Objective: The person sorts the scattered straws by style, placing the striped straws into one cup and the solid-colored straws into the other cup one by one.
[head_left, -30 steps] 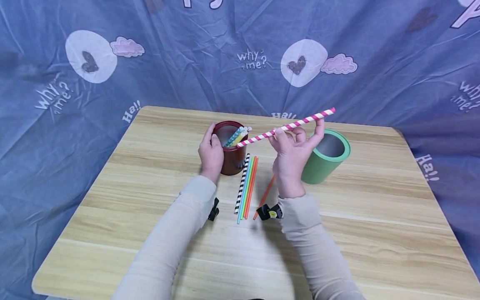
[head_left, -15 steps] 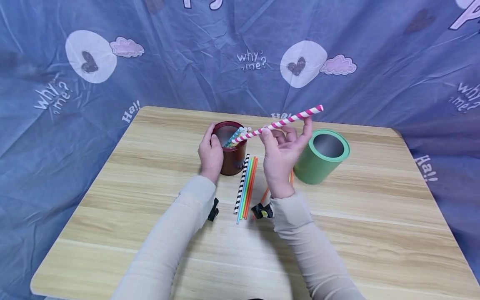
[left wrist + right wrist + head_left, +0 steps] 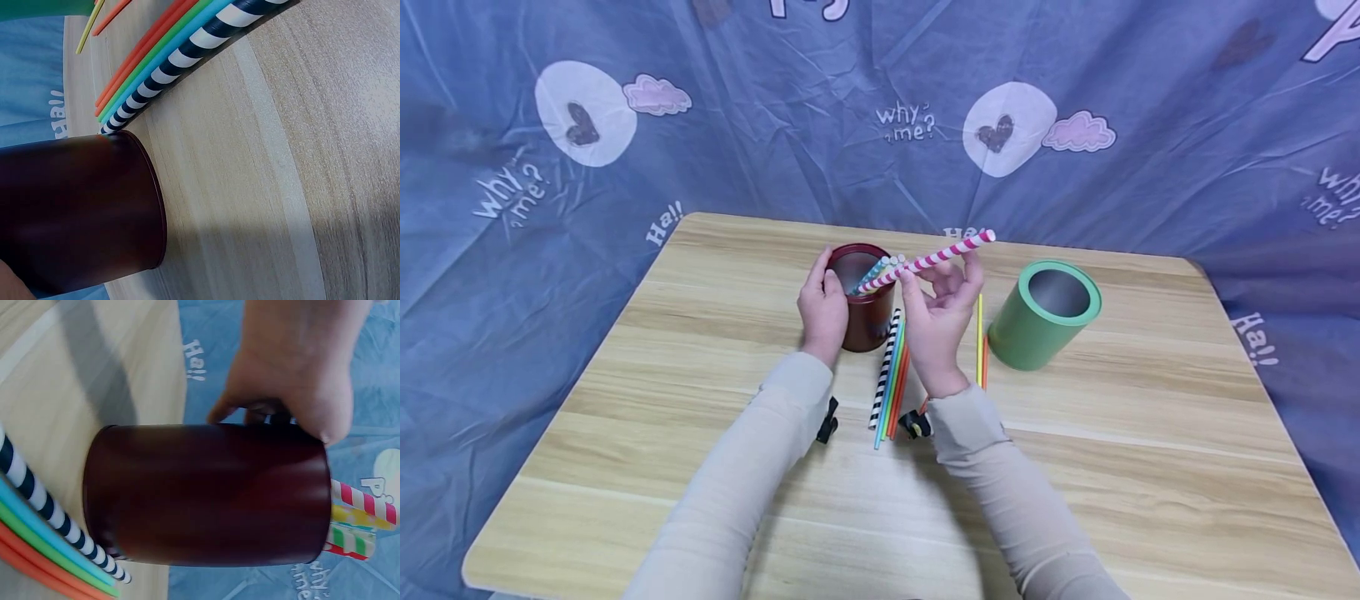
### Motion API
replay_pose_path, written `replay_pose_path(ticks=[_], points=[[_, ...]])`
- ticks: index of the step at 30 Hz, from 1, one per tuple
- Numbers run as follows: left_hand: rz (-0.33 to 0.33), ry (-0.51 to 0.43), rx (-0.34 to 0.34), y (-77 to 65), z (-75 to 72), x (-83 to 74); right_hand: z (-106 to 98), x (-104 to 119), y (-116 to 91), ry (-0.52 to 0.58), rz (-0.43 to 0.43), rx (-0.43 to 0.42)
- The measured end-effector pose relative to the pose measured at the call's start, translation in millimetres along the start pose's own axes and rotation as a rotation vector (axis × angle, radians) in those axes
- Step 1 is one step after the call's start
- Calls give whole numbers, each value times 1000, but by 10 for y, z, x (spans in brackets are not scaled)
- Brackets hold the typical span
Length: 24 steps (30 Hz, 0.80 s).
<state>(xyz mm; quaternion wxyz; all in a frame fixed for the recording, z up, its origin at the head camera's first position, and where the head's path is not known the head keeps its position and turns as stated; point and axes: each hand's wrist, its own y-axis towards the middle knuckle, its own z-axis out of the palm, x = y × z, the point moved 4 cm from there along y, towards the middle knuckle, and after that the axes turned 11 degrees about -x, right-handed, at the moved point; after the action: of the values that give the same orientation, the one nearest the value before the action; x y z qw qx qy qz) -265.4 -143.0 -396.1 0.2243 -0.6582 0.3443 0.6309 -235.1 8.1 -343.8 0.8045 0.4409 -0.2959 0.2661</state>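
Note:
My left hand (image 3: 824, 312) grips the side of a dark red cup (image 3: 867, 323) standing on the table, thumb near its rim. Patterned paper straws (image 3: 362, 519) stick out of the cup's mouth. My right hand (image 3: 937, 325) pinches a pink-and-white striped paper straw (image 3: 953, 250) between thumb and fingers. That straw slants, its lower end at the cup's opening and its upper end pointing up to the right. Beside the cup, a black-and-white striped straw (image 3: 181, 57) lies along blue, green and orange straws (image 3: 37, 550). The right wrist view shows the left hand around the cup's side.
A green cup (image 3: 1037, 325) stands to the right on the wooden table (image 3: 1150, 433). Yellow straw (image 3: 980, 333) and orange straw (image 3: 985, 367) lie left of it, partly behind my right arm. A blue printed cloth (image 3: 805, 150) hangs behind the table.
My right hand has moved left toward the dark red cup, bringing the pink-and-white straw's lower end over its mouth. The yellow straw has come into sight. My left hand stays on the cup.

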Motion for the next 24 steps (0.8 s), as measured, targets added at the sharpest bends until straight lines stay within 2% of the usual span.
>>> replay_pose_path(ticks=[13,24], points=[[-32,6,13,-4,12,25,-4,-153,-121,-188,-15,85],[-18,17,11,0,8,19,-30,-167,-141,-250,-82,128]])
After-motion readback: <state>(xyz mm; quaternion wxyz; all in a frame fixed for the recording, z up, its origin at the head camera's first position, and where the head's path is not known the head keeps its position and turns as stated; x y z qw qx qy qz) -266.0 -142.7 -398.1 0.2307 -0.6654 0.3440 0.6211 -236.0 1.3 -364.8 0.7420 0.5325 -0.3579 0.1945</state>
